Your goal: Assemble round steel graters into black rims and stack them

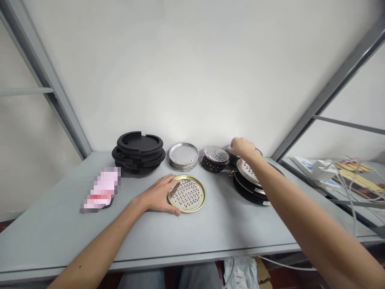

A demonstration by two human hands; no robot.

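On the grey table, a round gold-rimmed tray (202, 196) holds a perforated metal disc (188, 194). My left hand (161, 194) grips the tray's left edge, thumb in front and fingers on the far side. My right hand (242, 147) is curled downward over a dark round pile (233, 159) by the wall; its fingertips are hidden. Just left of it stands a stack of perforated discs (215, 156), silvery on top and black below. Under my right forearm is a larger stack of black rings (248, 190) topped by a pale disc with holes (247, 170).
A stack of black ring-shaped holders (138, 154) stands at the back left, beside a pile of plain silver trays (183, 154). A blurred pink phone-like item (104, 186) lies on the left. Metal posts flank the table; boxes and white cables (345, 180) occupy the right shelf.
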